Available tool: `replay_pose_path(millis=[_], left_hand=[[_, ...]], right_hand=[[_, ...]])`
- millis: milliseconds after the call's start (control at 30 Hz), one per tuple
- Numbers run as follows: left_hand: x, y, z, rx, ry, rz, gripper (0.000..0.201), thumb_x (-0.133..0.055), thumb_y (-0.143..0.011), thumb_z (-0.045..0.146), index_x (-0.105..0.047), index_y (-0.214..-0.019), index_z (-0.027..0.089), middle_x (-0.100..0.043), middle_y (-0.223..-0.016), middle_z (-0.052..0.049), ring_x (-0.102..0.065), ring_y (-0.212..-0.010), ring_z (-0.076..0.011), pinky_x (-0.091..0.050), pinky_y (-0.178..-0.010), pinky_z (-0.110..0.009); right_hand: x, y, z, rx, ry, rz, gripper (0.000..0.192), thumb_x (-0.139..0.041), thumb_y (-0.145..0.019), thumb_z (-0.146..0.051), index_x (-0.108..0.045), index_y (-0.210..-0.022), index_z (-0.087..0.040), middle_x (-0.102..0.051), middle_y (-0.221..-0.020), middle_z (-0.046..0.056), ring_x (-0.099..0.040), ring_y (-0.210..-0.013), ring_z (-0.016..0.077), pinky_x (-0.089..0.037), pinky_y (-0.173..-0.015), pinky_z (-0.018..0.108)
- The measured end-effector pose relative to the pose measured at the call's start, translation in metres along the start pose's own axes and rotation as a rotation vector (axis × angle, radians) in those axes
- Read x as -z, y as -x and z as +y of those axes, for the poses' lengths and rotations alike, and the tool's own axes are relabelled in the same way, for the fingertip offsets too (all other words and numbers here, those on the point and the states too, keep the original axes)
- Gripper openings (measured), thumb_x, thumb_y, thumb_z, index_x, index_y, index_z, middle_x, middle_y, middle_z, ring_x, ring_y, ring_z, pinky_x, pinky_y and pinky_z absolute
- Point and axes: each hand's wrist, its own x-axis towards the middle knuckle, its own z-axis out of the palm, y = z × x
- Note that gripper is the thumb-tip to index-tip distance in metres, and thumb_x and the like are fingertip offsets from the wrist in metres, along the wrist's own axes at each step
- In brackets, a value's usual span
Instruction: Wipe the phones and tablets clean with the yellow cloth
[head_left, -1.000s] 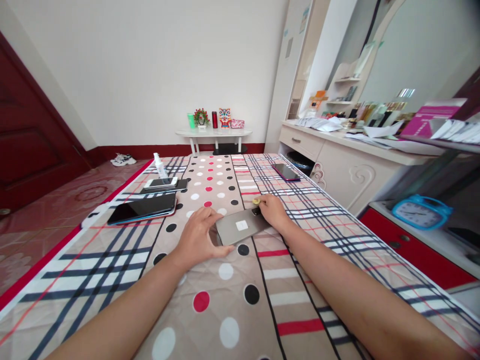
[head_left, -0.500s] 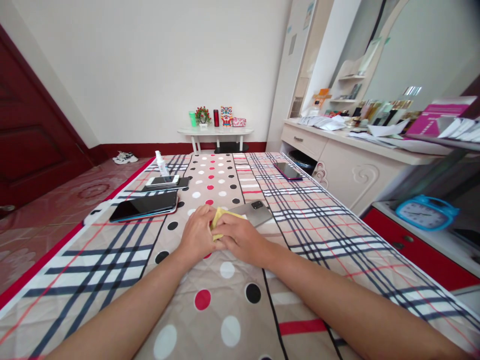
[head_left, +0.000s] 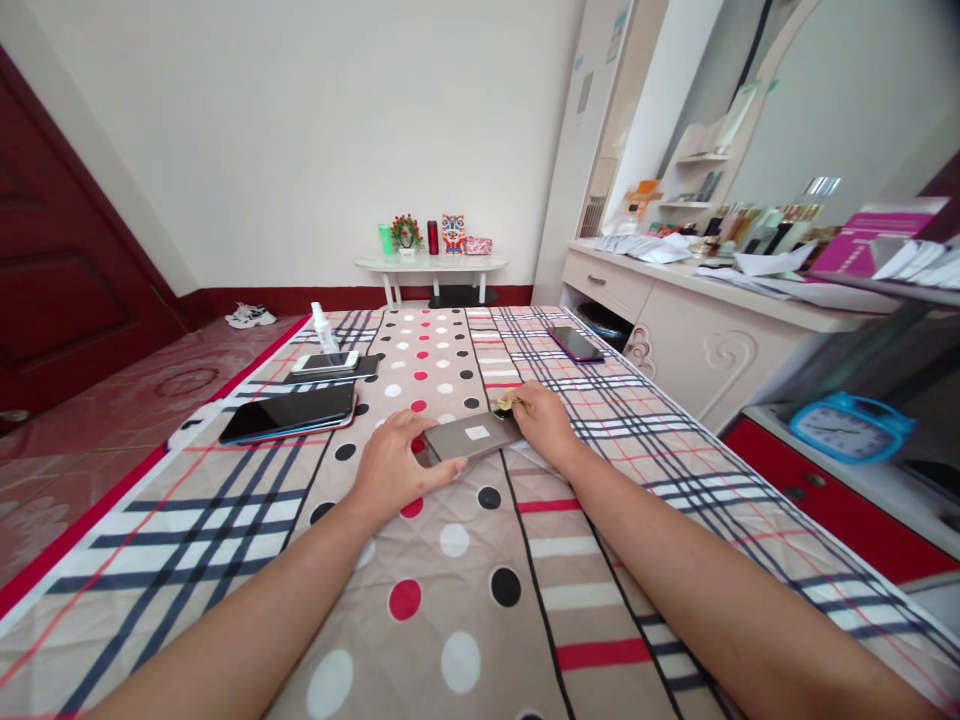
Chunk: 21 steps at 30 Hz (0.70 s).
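A grey smartphone lies back side up on the bedspread, with a small white label on its back. My left hand grips its left end, thumb along the near edge and fingers at the far side. At the phone's right end, my right hand pinches a yellow cloth against the camera area. Most of the cloth is hidden by that hand's fingers, and the camera is partly covered.
On the left lie a stack of dark phones, a white phone on a dark flat item, and a spray bottle. Another phone lies far right. A dresser and blue alarm clock stand beside the bed.
My right hand has moved right with the yellow cloth, from beside my left hand to the phone's camera end. The phone's back is now uncovered, and it sits slightly further left.
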Motion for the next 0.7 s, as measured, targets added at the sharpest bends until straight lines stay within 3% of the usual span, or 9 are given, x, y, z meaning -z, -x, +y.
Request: replay_pose_path(millis=[167, 300, 433, 533, 700], left_hand=[[0.003, -0.002, 0.000, 0.033, 0.028, -0.022, 0.042, -0.064, -0.075, 0.053, -0.072, -0.096, 0.018, -0.067, -0.086, -0.006, -0.061, -0.083, -0.0224, -0.047, -0.076, -0.032], [0.003, -0.002, -0.001, 0.041, 0.044, -0.082, 0.037, -0.051, -0.086, 0.050, -0.073, -0.085, 0.020, -0.068, -0.077, -0.004, -0.060, -0.076, -0.0202, -0.042, -0.069, -0.030], [0.002, -0.002, -0.003, 0.024, 0.015, -0.094, 0.047, -0.038, -0.093, 0.047, -0.069, -0.071, 0.020, -0.066, -0.070, -0.003, -0.059, -0.070, -0.0190, -0.037, -0.064, -0.029], [0.003, -0.002, -0.003, 0.008, -0.029, -0.100, 0.054, -0.032, -0.095, 0.049, -0.062, -0.063, 0.019, -0.063, -0.066, -0.004, -0.058, -0.067, -0.0187, -0.035, -0.063, -0.030], [0.003, -0.002, -0.003, 0.095, -0.094, -0.058, 0.058, -0.029, -0.096, 0.051, -0.052, -0.053, 0.019, -0.060, -0.060, -0.004, -0.056, -0.063, -0.0180, -0.033, -0.062, -0.029]], right_hand=[[0.002, 0.004, -0.017, 0.022, -0.097, 0.141, 0.030, -0.044, -0.082, -0.009, -0.070, -0.092, -0.019, -0.064, -0.091, 0.005, -0.058, -0.090, 0.0185, -0.046, -0.083, 0.032], [0.002, 0.019, -0.064, 0.267, -0.181, 0.117, 0.031, -0.042, -0.087, -0.010, -0.067, -0.101, -0.021, -0.060, -0.094, 0.006, -0.056, -0.091, 0.0177, -0.046, -0.082, 0.032], [-0.003, 0.032, -0.096, 0.430, -0.212, 0.063, 0.032, -0.040, -0.089, -0.011, -0.064, -0.108, -0.022, -0.058, -0.097, 0.008, -0.054, -0.093, 0.0183, -0.046, -0.082, 0.033], [-0.006, 0.032, -0.092, 0.457, -0.178, 0.050, 0.034, -0.037, -0.091, -0.011, -0.063, -0.111, -0.022, -0.056, -0.098, 0.008, -0.053, -0.093, 0.0175, -0.046, -0.081, 0.032], [-0.002, 0.018, -0.063, 0.418, 0.003, 0.071, 0.034, -0.035, -0.092, -0.011, -0.062, -0.111, -0.018, -0.053, -0.101, 0.009, -0.052, -0.092, 0.0181, -0.045, -0.082, 0.032]])
